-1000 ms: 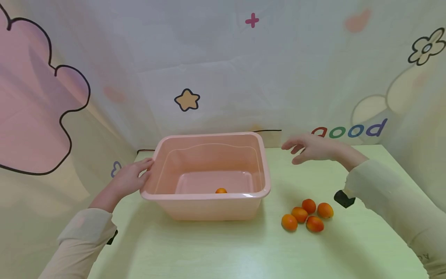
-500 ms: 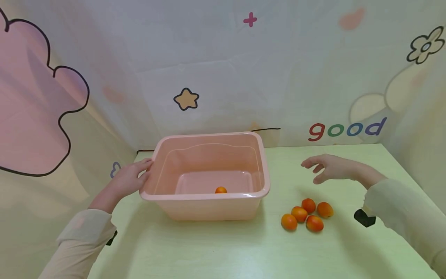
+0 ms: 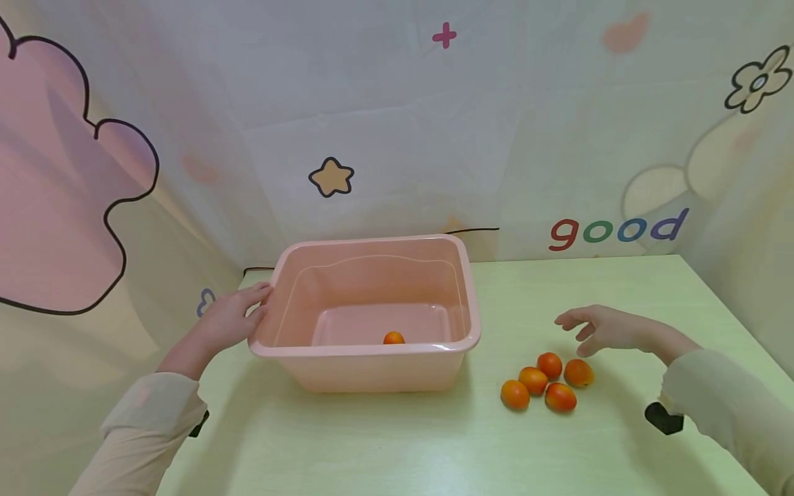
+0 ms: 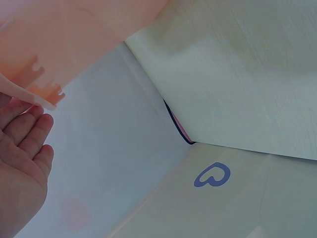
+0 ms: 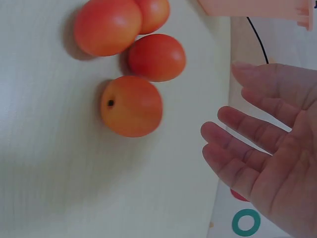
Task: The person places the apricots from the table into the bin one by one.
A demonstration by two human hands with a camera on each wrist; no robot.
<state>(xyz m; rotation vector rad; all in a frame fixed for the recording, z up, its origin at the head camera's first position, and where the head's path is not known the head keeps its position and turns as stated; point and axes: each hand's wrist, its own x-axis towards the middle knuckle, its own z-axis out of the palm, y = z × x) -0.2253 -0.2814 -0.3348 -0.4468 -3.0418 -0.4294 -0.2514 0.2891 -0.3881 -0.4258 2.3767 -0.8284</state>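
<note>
The right hand [image 3: 604, 329] hangs in the air with its fingers [image 5: 247, 129] loose and spread, and it holds nothing. It is just above and behind four orange fruits [image 3: 547, 382] that lie in a small bunch on the pale green surface [image 3: 397, 441]. The fruits touch each other or sit very close. The nearest one [image 3: 578, 373] is just under the hand, but the hand does not touch it. In the right wrist view that fruit [image 5: 131, 105] shows a tiny dark dot on its skin, and the palm is turned toward it with a gap between them. The left hand [image 3: 231, 318] rests flat on the left end of a pink tub [image 3: 372, 365]. Its fingers lie along the rim, and the thumb sits near the top corner; I cannot tell if they curl under the rim. In the left wrist view the hand [image 4: 22, 168] is relaxed, just below the edge of the tub [image 4: 34, 91]. One more fruit [image 3: 393, 337] sits alone inside the tub, near the front wall. The tub stands to the left of the bunch, with bare surface between them. A cloth wall behind shows a star [image 3: 331, 177], a pink cloud [image 3: 56, 207] and the word "good" [image 3: 617, 229].
</note>
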